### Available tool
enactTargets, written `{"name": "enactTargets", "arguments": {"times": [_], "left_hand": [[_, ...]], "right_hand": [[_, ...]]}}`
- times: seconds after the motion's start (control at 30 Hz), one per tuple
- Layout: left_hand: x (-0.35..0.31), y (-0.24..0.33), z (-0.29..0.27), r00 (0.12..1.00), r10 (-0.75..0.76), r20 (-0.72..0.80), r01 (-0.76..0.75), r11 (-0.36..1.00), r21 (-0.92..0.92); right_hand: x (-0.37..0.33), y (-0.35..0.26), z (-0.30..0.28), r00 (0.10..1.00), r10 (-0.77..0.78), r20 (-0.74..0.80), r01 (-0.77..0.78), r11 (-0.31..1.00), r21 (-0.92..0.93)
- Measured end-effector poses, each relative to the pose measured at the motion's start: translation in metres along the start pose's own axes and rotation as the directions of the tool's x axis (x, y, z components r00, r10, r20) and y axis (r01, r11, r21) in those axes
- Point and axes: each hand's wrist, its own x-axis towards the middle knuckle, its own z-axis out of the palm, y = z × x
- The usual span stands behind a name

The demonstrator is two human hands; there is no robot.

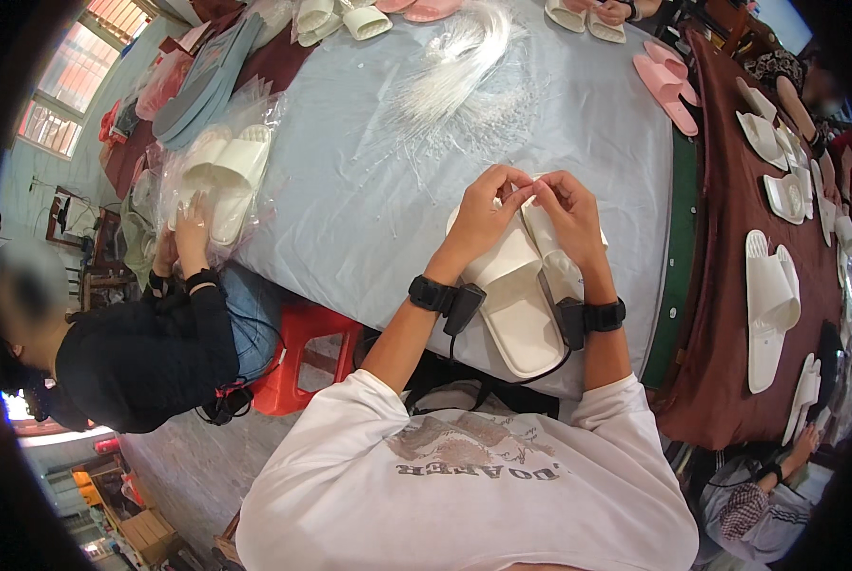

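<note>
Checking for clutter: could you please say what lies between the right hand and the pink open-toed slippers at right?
The head view shows bare, wrinkled bluish cloth between the right hand and those slippers.

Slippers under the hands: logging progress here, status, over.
Left hand, right hand: fingertips pinched, anything held too small to tell. White slippers beneath. Clear strands beyond, out of the way.

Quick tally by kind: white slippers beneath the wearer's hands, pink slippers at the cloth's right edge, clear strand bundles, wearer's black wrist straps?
White slippers: 2
Pink slippers: 2
Clear strand bundle: 1
Black wrist straps: 2
Total: 7
</note>
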Motion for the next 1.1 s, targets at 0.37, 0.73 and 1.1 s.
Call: {"name": "enactTargets", "arguments": {"times": [0.37,0.73,1.1], "left_hand": [[-0.003,0.0,-0.002,0.986,-0.098,0.135,0.109,0.991,-0.079],[-0.001,-0.003,-0.003,0.97,-0.114,0.216,0.119,0.993,-0.012],[-0.003,0.0,-0.001,0.994,-0.021,0.11,0.029,0.997,-0.078]], "right_hand": [[-0.004,-0.008,0.003,0.998,-0.057,0.005,0.057,0.988,-0.142],[-0.004,-0.01,0.003,0.999,-0.036,0.033,0.042,0.977,-0.21],[-0.001,-0.016,0.0,0.998,-0.052,0.041,0.06,0.972,-0.228]]}}
